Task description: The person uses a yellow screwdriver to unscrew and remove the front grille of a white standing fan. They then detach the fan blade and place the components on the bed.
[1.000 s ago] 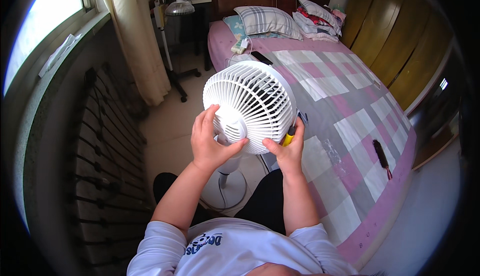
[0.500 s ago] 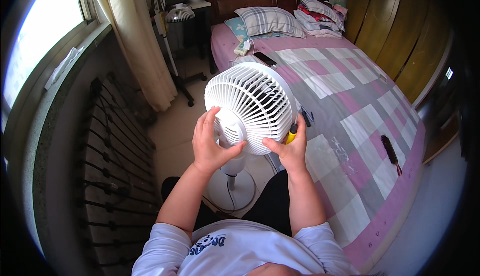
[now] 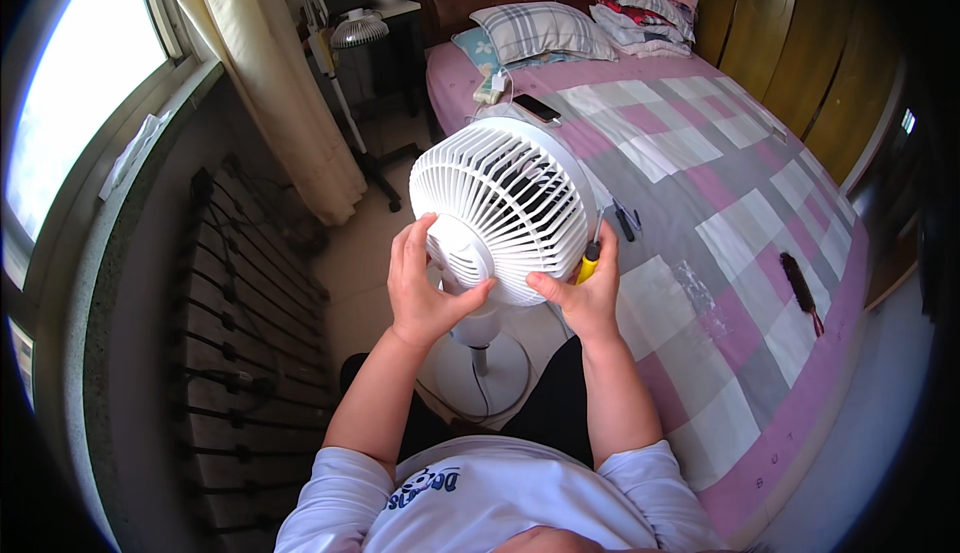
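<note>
A white pedestal fan (image 3: 500,203) stands in front of me, its round slatted head tilted with the rear hub toward me. My left hand (image 3: 420,293) is closed on the left side of the head, thumb and fingers around the hub. On the right edge of the head, my right hand (image 3: 590,303) presses its thumb to the slats. That same hand also grips a screwdriver (image 3: 588,264) with a yellow and black handle, its shaft pointing up; its curled fingers are partly hidden. Below, the round white base (image 3: 455,385) rests on the floor between my legs.
To the right is a bed with a checked sheet (image 3: 740,243), bearing a phone (image 3: 537,108), small dark tools (image 3: 626,224) and a hairbrush (image 3: 799,288). A dark metal rack (image 3: 250,353) lines the left wall below the window. Behind it hang curtains (image 3: 270,103).
The whole view has shifted slightly, moving the bed and base a little to the right in the picture. Both hands keep their hold on the fan head, and the screwdriver stays in my right hand.
</note>
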The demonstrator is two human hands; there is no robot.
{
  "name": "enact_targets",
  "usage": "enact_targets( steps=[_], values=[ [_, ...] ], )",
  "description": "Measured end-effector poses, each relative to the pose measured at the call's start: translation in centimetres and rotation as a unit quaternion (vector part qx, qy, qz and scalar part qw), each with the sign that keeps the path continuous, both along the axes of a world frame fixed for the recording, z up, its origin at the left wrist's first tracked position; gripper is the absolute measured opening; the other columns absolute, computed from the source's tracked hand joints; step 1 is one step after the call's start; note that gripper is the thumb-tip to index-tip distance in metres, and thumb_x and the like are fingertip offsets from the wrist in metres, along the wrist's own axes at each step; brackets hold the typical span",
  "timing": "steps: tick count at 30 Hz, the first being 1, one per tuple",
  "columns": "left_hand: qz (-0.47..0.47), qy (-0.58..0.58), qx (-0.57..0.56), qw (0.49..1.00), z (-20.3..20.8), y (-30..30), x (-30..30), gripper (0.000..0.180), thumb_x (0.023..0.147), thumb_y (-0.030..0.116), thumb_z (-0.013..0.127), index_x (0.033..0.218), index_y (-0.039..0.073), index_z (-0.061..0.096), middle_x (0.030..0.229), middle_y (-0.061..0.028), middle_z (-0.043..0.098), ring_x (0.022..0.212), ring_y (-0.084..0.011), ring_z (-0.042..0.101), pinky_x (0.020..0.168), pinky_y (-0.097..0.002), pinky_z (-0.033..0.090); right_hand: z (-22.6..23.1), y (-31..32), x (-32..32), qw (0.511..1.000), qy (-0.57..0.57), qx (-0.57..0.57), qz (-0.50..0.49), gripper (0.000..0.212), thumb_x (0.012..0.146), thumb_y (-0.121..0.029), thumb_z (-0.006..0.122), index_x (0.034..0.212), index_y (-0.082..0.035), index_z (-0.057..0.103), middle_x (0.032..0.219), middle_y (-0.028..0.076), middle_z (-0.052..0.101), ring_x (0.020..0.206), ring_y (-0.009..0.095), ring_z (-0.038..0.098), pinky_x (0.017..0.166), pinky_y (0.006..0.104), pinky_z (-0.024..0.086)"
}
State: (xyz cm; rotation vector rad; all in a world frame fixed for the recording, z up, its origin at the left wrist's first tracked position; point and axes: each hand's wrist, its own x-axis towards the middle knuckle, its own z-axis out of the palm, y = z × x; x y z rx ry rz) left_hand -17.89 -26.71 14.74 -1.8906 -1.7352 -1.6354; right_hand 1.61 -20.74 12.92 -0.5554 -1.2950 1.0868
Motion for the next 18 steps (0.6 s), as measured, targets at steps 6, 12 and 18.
enact_targets(
  steps=[6, 12, 18],
  values=[
    [0.011, -0.012, 0.016, 1.000, 0.1, 0.1, 0.4, 0.093, 0.053, 0.027, 0.090, 0.131, 0.003, 0.046, 0.122, -0.0155, 0.053, 0.106, -0.0272, 0.057, 0.078, -0.0344, 0.054, 0.1, 0.0, -0.1, 1.000, -0.003, -0.006, -0.012, 0.101, 0.061, -0.028, 0.092, 0.135, 0.002, 0.029, 0.126, 0.015, 0.046, 0.115, 0.022, 0.050, 0.097, 0.0361, 0.045],
    [0.013, -0.027, -0.021, 0.999, 0.0, -0.2, 0.6, 0.100, 0.052, 0.033, 0.092, 0.135, 0.005, 0.043, 0.128, -0.0163, 0.047, 0.112, -0.0293, 0.054, 0.083, -0.0381, 0.053, 0.1, -0.1, 0.2, 1.000, -0.004, -0.006, -0.013, 0.099, 0.061, -0.025, 0.091, 0.135, 0.001, 0.030, 0.126, 0.015, 0.047, 0.115, 0.022, 0.051, 0.098, 0.0364, 0.044],
    [0.017, 0.042, -0.063, 0.997, 1.4, -0.6, 1.0, 0.098, 0.050, 0.028, 0.095, 0.132, 0.012, 0.045, 0.131, -0.0130, 0.040, 0.117, -0.0264, 0.051, 0.086, -0.0392, 0.055, -0.1, 0.1, 0.3, 1.000, -0.007, -0.006, -0.010, 0.100, 0.061, -0.019, 0.090, 0.139, 0.001, 0.028, 0.129, 0.014, 0.047, 0.116, 0.022, 0.051, 0.099, 0.0361, 0.045]
  ],
)
